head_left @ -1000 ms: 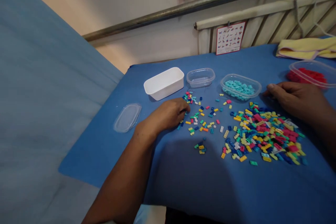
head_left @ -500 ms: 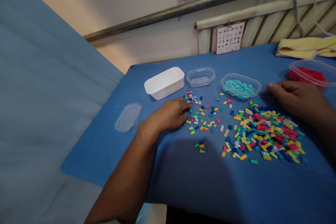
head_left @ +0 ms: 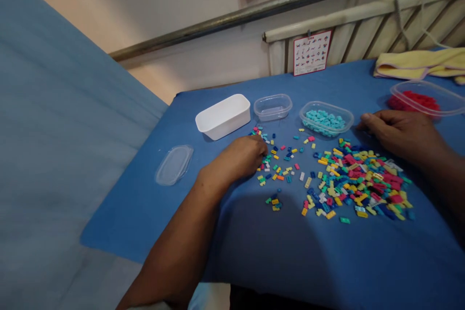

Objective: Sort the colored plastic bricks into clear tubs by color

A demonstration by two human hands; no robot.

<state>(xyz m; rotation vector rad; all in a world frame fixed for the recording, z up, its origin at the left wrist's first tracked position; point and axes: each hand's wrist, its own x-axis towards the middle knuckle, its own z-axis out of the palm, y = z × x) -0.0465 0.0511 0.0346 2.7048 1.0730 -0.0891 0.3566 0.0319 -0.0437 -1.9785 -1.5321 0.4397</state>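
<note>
My left hand [head_left: 247, 156] lies low over the blue table, its fingers curled down among scattered small toy bricks [head_left: 278, 171]. Whatever the fingertips hold, if anything, is hidden beneath them. My right hand [head_left: 409, 134] rests on the table with thumb and fingers drawn together, and anything inside it is out of sight. In front of it spreads a mixed heap of small bricks [head_left: 358, 181] in yellow, red, blue, green and white. Just left of its thumb stands a clear tub [head_left: 308, 128] with light-blue bricks [head_left: 325, 120].
A white tray [head_left: 223, 118] and a clear tub [head_left: 273, 109] stand behind my left hand. Clear lids [head_left: 175, 164] lie at left. Red pieces [head_left: 414, 102] fill another clear tub at far right, near a yellow cloth [head_left: 417, 64]. A printed card [head_left: 311, 53] leans against the radiator.
My left hand has shifted slightly right and its fingers have drawn closer together over the loose bricks. My right hand stays in place. The whole view has moved a little.
</note>
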